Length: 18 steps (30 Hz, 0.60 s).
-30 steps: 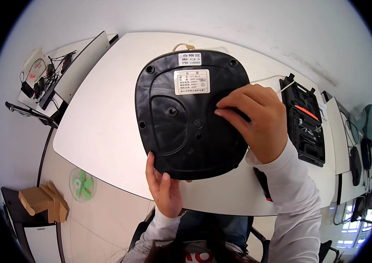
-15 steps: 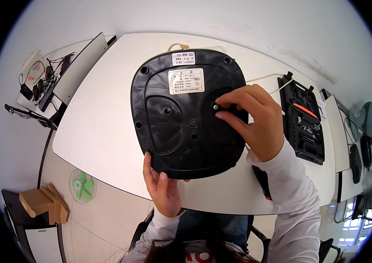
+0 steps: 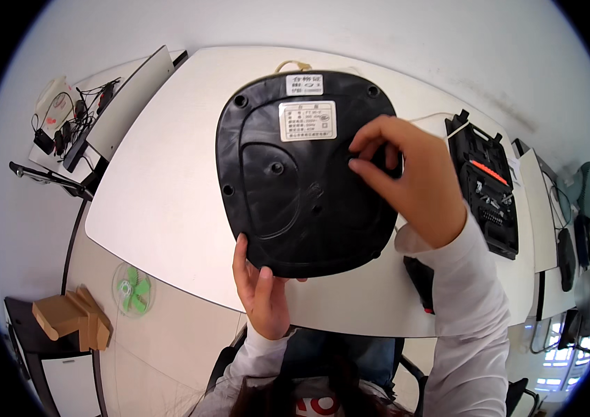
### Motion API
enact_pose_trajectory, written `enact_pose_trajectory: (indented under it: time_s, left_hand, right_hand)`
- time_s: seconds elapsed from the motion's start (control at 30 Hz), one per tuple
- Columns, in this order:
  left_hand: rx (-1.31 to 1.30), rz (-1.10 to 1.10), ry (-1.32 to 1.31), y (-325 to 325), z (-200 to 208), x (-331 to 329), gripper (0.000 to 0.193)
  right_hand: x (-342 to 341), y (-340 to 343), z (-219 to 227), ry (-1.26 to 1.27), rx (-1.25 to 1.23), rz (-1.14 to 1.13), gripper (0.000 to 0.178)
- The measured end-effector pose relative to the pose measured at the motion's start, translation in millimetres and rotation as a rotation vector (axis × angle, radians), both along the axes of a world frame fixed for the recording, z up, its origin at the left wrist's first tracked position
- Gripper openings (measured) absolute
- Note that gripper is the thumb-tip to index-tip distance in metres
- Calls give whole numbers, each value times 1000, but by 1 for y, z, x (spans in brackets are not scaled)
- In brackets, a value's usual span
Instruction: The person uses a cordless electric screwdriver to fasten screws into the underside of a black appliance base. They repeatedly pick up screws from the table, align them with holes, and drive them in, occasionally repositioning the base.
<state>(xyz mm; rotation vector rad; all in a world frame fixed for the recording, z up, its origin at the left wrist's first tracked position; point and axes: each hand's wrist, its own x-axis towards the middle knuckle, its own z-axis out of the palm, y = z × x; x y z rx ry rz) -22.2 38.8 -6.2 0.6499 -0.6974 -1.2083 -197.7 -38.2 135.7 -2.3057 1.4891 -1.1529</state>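
Note:
A black plastic fan base [image 3: 330, 222] is tilted up above the table, its underside facing me, with two white labels and several round holes. My left hand [image 3: 267, 299] grips its lower left edge, thumb on the underside and other fingers partly hidden behind. Over the right part of the underside, my right hand [image 3: 413, 174] pinches with thumb and forefinger at a recess. The small metal screw there is now hidden by the fingertips.
Below the base spreads a white table [image 3: 163, 187]. An open black toolbox [image 3: 493, 215] with sockets and an orange-red tool lies at the right. A black-and-red tool [image 3: 420, 278] is beside my right forearm. A green fan blade [image 3: 134, 288] in its guard is on the floor.
The fan base has shifted slightly up and to the right, with my left hand still on it. My right thumb and forefinger have closed over the screw, which showed between them before.

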Motion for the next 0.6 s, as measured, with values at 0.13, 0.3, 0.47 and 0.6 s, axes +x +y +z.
enact_pose_trajectory:
  time_s: [0.13,0.3,0.47,0.6]
  left_hand:
    - [-21,-7,-29,0,-3,1,59]
    - [-90,-48,-33,-2,-11,8,59]
    - [-117,-58,17,-6,-20,3,58]
    - [-104,-21,25,-3,-11,4,61]
  right_hand:
    - [-17,-7,-4,-50,95,79,12]
    - [-38,46,-11,-159,156,-57,12]
    - [-89,124,-15,343,495,-182,54]
    - [-113,174,-44,565,675,-202,77]
